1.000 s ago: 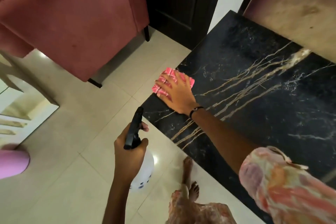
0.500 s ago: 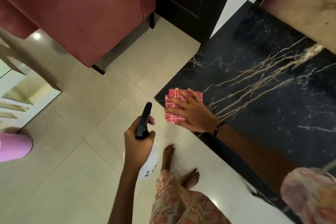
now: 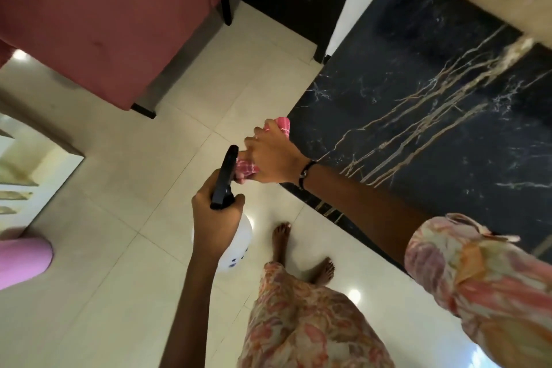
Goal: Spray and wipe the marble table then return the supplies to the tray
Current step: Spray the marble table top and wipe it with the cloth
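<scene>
1. R hand (image 3: 270,160) was bunched around the pink checked cloth (image 3: 282,125), grip pinching it in a fist. Cloth was off the worktop (image 3: 433,116), just past its near corner, over the floor (image 3: 119,248).
2. L hand (image 3: 216,218) had its grip wrapped round the neck of the spray bottle (image 3: 236,243), black trigger head (image 3: 225,178) pointing up and touching or nearly touching the cloth; can't tell which. Bottle hung over the floor, clear of the worktop.
3. Tray wasn't in view; can't say where supplies go back.
4. Judged step: wiping prob. done at that corner, cloth being gathered for carry-off.
5. Risks: cloth tail poked out both sides of the fist, so a loose grip could drop it on the floor. Trigger head close to R hand, so a squeeze could mist the cloth or floor; wet tile + bare feet (image 3: 298,251) = slip.
6. Edges: sharp worktop corner sat just beside R wrist and near the legs; a turn could knock a hip or forearm.
7. Room: open tile to the left and front; red chair (image 3: 98,18) with thin legs stood well apart, pink thing (image 3: 21,260) at far left edge. Right side blocked by worktop.
</scene>
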`<move>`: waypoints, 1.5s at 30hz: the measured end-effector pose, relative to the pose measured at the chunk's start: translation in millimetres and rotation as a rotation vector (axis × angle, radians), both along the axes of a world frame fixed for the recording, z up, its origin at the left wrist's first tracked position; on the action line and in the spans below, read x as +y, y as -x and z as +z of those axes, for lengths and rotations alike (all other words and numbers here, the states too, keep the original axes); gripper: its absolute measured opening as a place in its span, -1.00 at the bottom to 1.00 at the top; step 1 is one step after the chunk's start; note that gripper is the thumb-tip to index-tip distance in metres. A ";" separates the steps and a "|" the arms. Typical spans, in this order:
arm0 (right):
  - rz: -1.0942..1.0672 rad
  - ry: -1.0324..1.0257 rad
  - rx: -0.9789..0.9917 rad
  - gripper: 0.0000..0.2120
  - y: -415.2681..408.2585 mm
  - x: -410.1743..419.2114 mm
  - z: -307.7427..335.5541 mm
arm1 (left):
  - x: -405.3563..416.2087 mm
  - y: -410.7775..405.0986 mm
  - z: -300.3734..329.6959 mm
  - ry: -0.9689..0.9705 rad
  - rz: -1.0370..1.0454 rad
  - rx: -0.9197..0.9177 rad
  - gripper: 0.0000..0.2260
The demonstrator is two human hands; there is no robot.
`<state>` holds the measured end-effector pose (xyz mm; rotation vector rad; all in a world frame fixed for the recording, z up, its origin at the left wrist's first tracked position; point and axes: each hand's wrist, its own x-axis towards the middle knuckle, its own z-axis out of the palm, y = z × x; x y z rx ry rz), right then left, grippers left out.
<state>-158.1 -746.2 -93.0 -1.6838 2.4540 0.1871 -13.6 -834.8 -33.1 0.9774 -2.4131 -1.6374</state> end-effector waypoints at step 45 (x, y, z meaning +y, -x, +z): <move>-0.820 0.024 -0.123 -0.44 -271.3 575.6 9.1 | 285.7 -104.1 46.9 -0.158 -0.393 -0.028 -0.73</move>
